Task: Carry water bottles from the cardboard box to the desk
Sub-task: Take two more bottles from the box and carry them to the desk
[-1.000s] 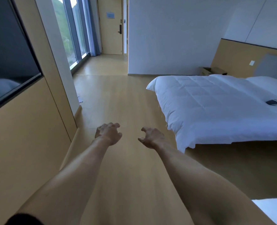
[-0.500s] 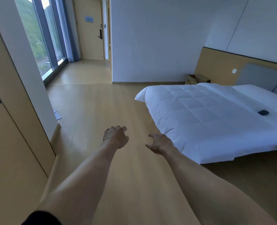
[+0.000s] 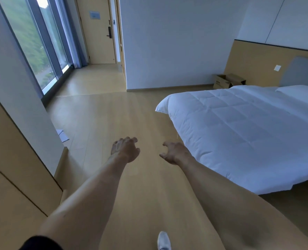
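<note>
An open brown cardboard box (image 3: 229,81) stands on the floor in the far right corner, behind the bed and against the wooden wall panel. Its inside is hidden from here, and no water bottle or desk shows. My left hand (image 3: 125,151) and my right hand (image 3: 175,153) are stretched out in front of me over the wooden floor, both empty with fingers curled and apart. The box is far beyond both hands.
A bed with a white duvet (image 3: 248,130) fills the right side. A wooden wall panel (image 3: 14,168) runs along my left, with a tall window (image 3: 34,46) beyond it. A door (image 3: 99,31) is at the far end. Papers (image 3: 62,135) lie on the floor. My white shoe (image 3: 163,240) is at the bottom.
The view has swung right and moved forward along the floor. The dark panel on the left has left the frame. The cardboard box is now plainly in view. Both hands stay empty.
</note>
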Tool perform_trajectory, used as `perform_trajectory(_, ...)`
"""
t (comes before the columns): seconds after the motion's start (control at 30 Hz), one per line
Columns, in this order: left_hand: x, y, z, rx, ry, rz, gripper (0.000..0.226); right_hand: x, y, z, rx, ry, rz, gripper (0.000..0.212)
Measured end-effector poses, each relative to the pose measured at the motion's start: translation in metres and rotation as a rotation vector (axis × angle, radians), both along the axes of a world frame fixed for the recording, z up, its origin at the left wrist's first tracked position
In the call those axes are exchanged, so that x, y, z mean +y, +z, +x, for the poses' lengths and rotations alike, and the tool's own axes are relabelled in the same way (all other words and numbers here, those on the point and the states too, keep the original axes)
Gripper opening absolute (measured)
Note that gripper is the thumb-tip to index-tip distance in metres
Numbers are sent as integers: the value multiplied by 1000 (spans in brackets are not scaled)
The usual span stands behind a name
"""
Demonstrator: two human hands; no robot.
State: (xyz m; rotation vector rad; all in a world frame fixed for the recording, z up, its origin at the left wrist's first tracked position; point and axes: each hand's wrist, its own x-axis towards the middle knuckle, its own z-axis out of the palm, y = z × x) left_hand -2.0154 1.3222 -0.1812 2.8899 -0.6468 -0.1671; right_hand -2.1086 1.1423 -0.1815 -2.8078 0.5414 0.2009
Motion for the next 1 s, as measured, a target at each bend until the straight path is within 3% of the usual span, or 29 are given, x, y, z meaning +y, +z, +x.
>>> perform_trajectory(0.4, -77, 27, 220, -21, 124, -7, 47, -82, 9, 253, -3, 110, 26, 55)
perform_trajectory(0.7, -96, 10, 353, 23, 163, 12, 47, -99, -4, 399, 30, 178, -3, 55)
perform_trajectory(1.0, -124, 6, 557, 18, 77, -16, 47, -128, 3, 571, -1, 60, -19, 54)
